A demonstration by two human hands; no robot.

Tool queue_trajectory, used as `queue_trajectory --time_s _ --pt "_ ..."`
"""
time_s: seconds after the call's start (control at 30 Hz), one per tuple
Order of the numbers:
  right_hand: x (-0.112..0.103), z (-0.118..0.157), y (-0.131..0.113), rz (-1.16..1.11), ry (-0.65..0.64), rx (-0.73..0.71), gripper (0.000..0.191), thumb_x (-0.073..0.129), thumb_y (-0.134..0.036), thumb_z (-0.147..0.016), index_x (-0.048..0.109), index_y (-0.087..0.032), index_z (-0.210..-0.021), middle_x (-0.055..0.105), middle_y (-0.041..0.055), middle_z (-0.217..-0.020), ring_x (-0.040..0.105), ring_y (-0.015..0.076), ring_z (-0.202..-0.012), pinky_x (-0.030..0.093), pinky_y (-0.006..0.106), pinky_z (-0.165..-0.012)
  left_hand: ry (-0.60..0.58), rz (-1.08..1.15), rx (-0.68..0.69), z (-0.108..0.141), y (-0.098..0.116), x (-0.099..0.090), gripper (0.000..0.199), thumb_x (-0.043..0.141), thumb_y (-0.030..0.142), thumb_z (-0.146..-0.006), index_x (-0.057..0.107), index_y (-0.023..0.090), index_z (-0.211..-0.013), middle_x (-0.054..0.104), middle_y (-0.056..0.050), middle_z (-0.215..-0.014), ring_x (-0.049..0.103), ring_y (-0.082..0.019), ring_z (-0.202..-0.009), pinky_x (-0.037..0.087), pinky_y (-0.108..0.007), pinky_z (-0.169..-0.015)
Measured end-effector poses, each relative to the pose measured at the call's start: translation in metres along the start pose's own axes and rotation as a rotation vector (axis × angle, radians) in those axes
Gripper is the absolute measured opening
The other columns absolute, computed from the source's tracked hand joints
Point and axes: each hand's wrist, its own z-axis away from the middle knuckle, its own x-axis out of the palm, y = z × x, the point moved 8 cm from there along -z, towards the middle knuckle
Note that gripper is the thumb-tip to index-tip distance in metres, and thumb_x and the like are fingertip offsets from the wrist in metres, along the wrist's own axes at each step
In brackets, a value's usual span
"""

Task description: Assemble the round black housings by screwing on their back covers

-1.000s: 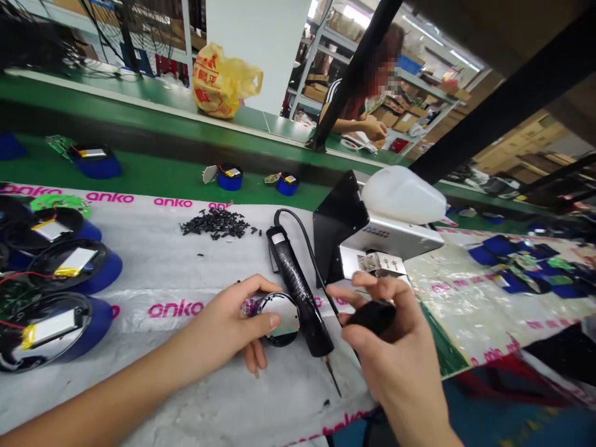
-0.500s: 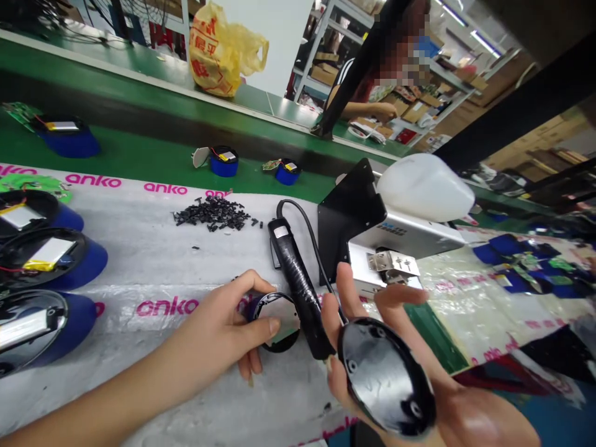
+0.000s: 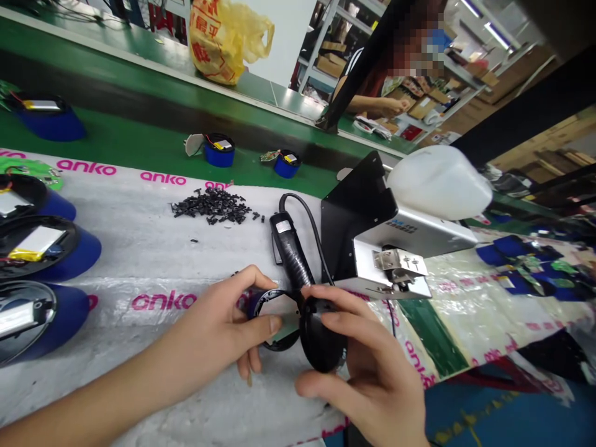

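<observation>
My left hand [image 3: 237, 323] is closed around a small round housing [image 3: 282, 335], dark blue outside with a black rim. Its thumb presses on the pale disc set inside the open top. Close beside it, my right hand [image 3: 372, 360] grips a glossy black round cover [image 3: 321, 338] by its edge, tilted on its side with the smooth face toward the left. The cover's edge is at the housing's rim; whether they touch I cannot tell. Just behind both hands lies a black tape-wrapped electric screwdriver [image 3: 292, 251] with a cord.
Small black parts [image 3: 212, 206] lie heaped on the foam sheet [image 3: 139, 261]. At left stand several blue housings [image 3: 84, 248] with batteries. A silver screw-feeder machine [image 3: 410, 239] carries a white plastic container [image 3: 440, 183]. Across the green belt [image 3: 158, 124], a yellow bag [image 3: 223, 49] stands near another person's arm [image 3: 377, 105].
My right hand has swung left and turned the black cover over, from its hollow inner side to its smooth outer side, bringing it beside the housing. My left hand keeps its hold.
</observation>
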Motion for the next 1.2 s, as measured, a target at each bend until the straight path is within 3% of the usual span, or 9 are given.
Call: queue_trajectory --time_s 0.2,0.3,0.53,0.9,1.03,1.2 --pt "0.003 0.001 -0.004 0.113 -0.009 -0.043 0.065 0.08 -0.034 -0.079 0.052 -0.037 -0.137 0.047 0.008 -0.143 0.052 0.0315 -0.127 0.05 0.047 -0.103 -0.008 0.033 0.005 -0.001 -0.001 0.001 0.032 0.069 0.039 -0.084 0.054 0.025 -0.108 0.059 0.007 -0.046 0.06 -0.015 -0.045 0.05 -0.02 -0.042" --pt "0.005 -0.001 0.0 0.148 -0.074 0.021 0.071 0.079 -0.028 -0.082 0.045 -0.039 -0.144 0.044 0.0061 -0.147 0.05 0.0295 -0.131 0.047 0.043 -0.107 -0.012 0.035 0.018 -0.001 -0.001 0.001 0.032 0.069 0.039 -0.084 0.053 0.025 -0.108 0.058 0.008 -0.047 0.06 -0.015 -0.046 0.05 -0.02 -0.042" --pt "-0.001 0.0 0.003 0.159 -0.043 0.029 0.072 0.072 -0.018 -0.086 0.04 -0.039 -0.148 0.047 0.0044 -0.145 0.05 0.025 -0.131 0.049 0.037 -0.106 -0.016 0.015 0.018 -0.001 -0.004 0.0 0.032 0.067 0.041 -0.086 0.052 0.025 -0.11 0.061 0.007 -0.046 0.06 -0.014 -0.043 0.049 -0.019 -0.043" --pt "0.003 -0.007 -0.009 0.398 -0.163 -0.031 0.072 0.074 -0.036 -0.086 0.039 -0.036 -0.149 0.054 0.0005 -0.144 0.056 0.0217 -0.129 0.048 0.031 -0.11 -0.016 0.006 0.047 0.0 -0.002 0.001 0.026 0.067 0.039 -0.087 0.056 0.026 -0.108 0.059 0.007 -0.051 0.063 -0.015 -0.048 0.051 -0.02 -0.044" --pt "0.013 -0.014 -0.013 0.428 -0.185 -0.06 0.069 0.07 -0.037 -0.09 0.038 -0.035 -0.15 0.053 0.0003 -0.145 0.056 0.0224 -0.129 0.052 0.032 -0.107 -0.106 0.084 0.08 0.0 0.0 0.001 0.028 0.062 0.04 -0.091 0.054 0.025 -0.114 0.066 0.004 -0.066 0.067 -0.015 -0.055 0.056 -0.024 -0.052" --pt "0.024 -0.026 -0.011 0.424 -0.281 -0.096 0.069 0.072 -0.041 -0.087 0.041 -0.036 -0.149 0.054 0.0011 -0.144 0.059 0.024 -0.126 0.053 0.034 -0.105 -0.343 0.296 0.121 0.0 0.003 0.0 0.024 0.058 0.023 -0.094 0.055 0.023 -0.119 0.069 -0.003 -0.099 0.075 -0.017 -0.074 0.062 -0.031 -0.071"
